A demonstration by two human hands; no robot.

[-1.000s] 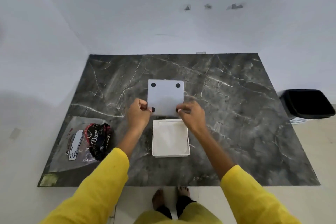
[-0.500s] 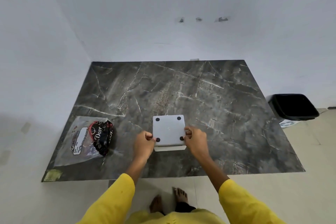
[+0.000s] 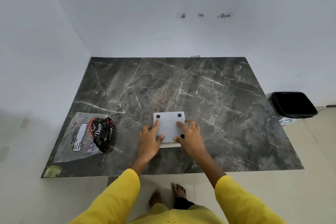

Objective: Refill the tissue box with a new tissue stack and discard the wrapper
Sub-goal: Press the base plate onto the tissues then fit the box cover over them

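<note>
Pressing down with both palms, you have the base plate (image 3: 169, 126) of the tissue box (image 3: 171, 144) under flat, spread fingers: your left hand (image 3: 150, 142) covers its near-left corner and your right hand (image 3: 189, 137) its near-right corner, and neither hand is curled around anything. The box sits upside down directly beneath your hands on the marble table (image 3: 218, 96), with only a thin strip of its white wall showing below the plate at the edge nearest you. That strip is the worry: it suggests the plate is not yet fully seated on your side, so uneven pressure could tilt it or snap in one side only. Tissue could also be caught along the seam, though you cannot see whether it is. With open palms and nothing bracing the walls, a hard push could slide the box across the smooth stone. Turning it upright before the plate locks would probably drop the stack. Well to the left of your left hand lies the empty wrapper (image 3: 85, 136), light and easy to brush off, while the bin (image 3: 292, 104) stands far to the right of your right hand, off the table.
</note>
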